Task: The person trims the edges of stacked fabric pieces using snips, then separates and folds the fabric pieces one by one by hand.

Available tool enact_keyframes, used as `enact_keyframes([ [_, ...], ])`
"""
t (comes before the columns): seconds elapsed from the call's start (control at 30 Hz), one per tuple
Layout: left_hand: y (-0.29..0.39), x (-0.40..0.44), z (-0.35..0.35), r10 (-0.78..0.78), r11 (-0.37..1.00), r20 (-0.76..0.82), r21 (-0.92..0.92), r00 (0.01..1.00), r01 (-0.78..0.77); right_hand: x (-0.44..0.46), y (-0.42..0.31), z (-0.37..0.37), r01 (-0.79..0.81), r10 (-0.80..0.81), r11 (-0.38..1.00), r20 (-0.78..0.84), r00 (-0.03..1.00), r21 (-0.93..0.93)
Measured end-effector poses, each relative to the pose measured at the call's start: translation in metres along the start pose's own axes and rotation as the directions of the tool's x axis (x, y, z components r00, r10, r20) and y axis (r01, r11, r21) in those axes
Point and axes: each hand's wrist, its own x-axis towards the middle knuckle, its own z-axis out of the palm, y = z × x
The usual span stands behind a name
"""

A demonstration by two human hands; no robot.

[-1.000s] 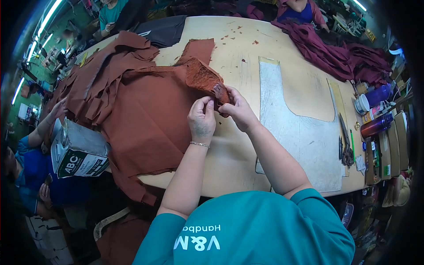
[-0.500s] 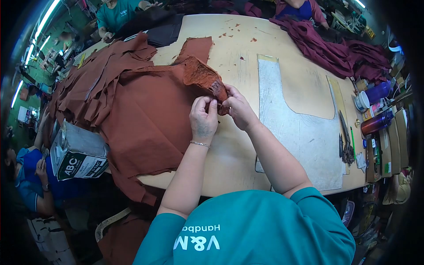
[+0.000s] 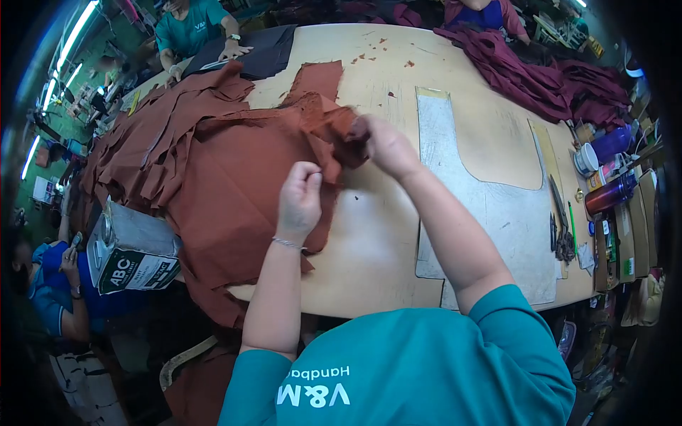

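Note:
Reddish-brown fabric [image 3: 234, 192] lies in layers over the left half of the table. Its bunched end [image 3: 337, 128], blurred by motion, is lifted off the surface. Fingers pinched round this end, my right hand [image 3: 387, 145] holds it above the table. My left hand [image 3: 300, 199] is closed at the fabric's edge, just left of the bunch; what its fingertips hold, if anything, is too small to tell. A bracelet circles my left wrist.
An ABC can [image 3: 135, 248] stands at the left. On the right are a grey pattern sheet [image 3: 490, 227], scissors [image 3: 561, 220] and a dark red bottle [image 3: 611, 193]. Maroon fabric [image 3: 518, 78] lies at the back right. Co-workers sit left and behind the table.
My left hand has moved left and toward me, away from my right hand. My right hand has gone slightly up and right, and the bunched fabric has changed shape.

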Motion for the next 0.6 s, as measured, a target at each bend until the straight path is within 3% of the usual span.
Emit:
enact_keyframes([
  [0.03, -0.001, -0.002, -0.011, -0.037, 0.988, -0.023, -0.153, 0.999, 0.033, 0.005, 0.015, -0.002, -0.196, 0.209, 0.965, -0.059, 0.976, 0.172],
  [0.07, 0.007, -0.007, -0.025, -0.161, 0.969, -0.117, -0.207, 0.980, 0.134, 0.010, 0.021, -0.011, -0.190, 0.211, 0.972, -0.151, 0.966, 0.138],
  [0.1, 0.005, -0.009, -0.040, -0.130, 0.944, -0.201, -0.324, 0.971, 0.059, 0.006, 0.027, -0.024, -0.344, 0.352, 0.936, -0.165, 0.921, 0.077],
  [0.13, 0.011, -0.015, -0.057, -0.187, 0.814, -0.222, -0.581, 0.957, 0.025, 0.006, 0.037, -0.025, -0.342, 0.338, 0.940, -0.155, 0.928, 0.003],
  [0.17, 0.007, -0.022, -0.083, -0.203, 0.780, -0.223, -0.625, 0.953, 0.020, 0.006, 0.047, -0.025, -0.338, 0.325, 0.938, -0.143, 0.935, -0.072],
  [0.2, 0.014, -0.025, -0.097, -0.228, 0.752, -0.349, -0.656, 0.909, -0.063, 0.006, 0.049, -0.024, -0.366, 0.355, 0.928, -0.139, 0.925, -0.065],
  [0.23, 0.010, -0.027, -0.119, -0.193, 0.757, -0.396, -0.642, 0.898, -0.121, 0.007, 0.050, -0.022, -0.392, 0.382, 0.918, -0.131, 0.915, -0.057],
  [0.27, 0.005, -0.036, -0.147, -0.068, 0.641, -0.321, -0.740, 0.945, -0.205, 0.008, 0.051, -0.018, -0.417, 0.409, 0.908, -0.120, 0.904, -0.045],
  [0.3, 0.003, -0.042, -0.176, -0.263, 0.609, -0.431, -0.768, 0.863, -0.199, 0.009, 0.056, -0.012, -0.425, 0.419, 0.905, -0.138, 0.897, -0.014],
  [0.33, 0.012, -0.048, -0.200, -0.239, 0.630, -0.557, -0.712, 0.795, -0.309, 0.009, 0.065, -0.005, -0.435, 0.432, 0.900, -0.154, 0.889, 0.019],
  [0.37, 0.011, -0.061, -0.237, 0.094, 0.465, -0.295, -0.831, 0.951, -0.304, 0.009, 0.069, 0.000, -0.443, 0.445, 0.895, -0.169, 0.879, 0.053],
  [0.4, 0.011, -0.075, -0.274, 0.203, 0.534, -0.267, -0.776, 0.942, -0.335, 0.012, 0.068, 0.001, -0.476, 0.478, 0.878, -0.149, 0.865, 0.056],
  [0.43, 0.027, -0.087, -0.293, 0.201, 0.537, -0.297, -0.764, 0.934, -0.358, 0.015, 0.073, 0.004, -0.460, 0.464, 0.886, -0.169, 0.870, 0.064],
  [0.47, 0.054, -0.094, -0.290, -0.134, 0.675, -0.751, -0.547, 0.647, -0.495, 0.017, 0.081, 0.009, -0.445, 0.451, 0.892, -0.187, 0.873, 0.074],
  [0.5, 0.087, -0.086, -0.268, -0.172, 0.780, -0.920, -0.345, 0.353, -0.521, 0.018, 0.089, 0.012, -0.432, 0.440, 0.898, -0.206, 0.874, 0.085],
  [0.53, 0.088, -0.102, -0.283, -0.120, 0.775, -0.951, -0.270, 0.286, -0.571, 0.020, 0.093, 0.014, -0.445, 0.449, 0.893, -0.199, 0.871, 0.067],
  [0.6, 0.102, -0.143, -0.310, -0.117, 0.717, -0.946, -0.290, 0.301, -0.634, 0.021, 0.094, 0.014, -0.449, 0.456, 0.890, -0.183, 0.871, 0.082],
])
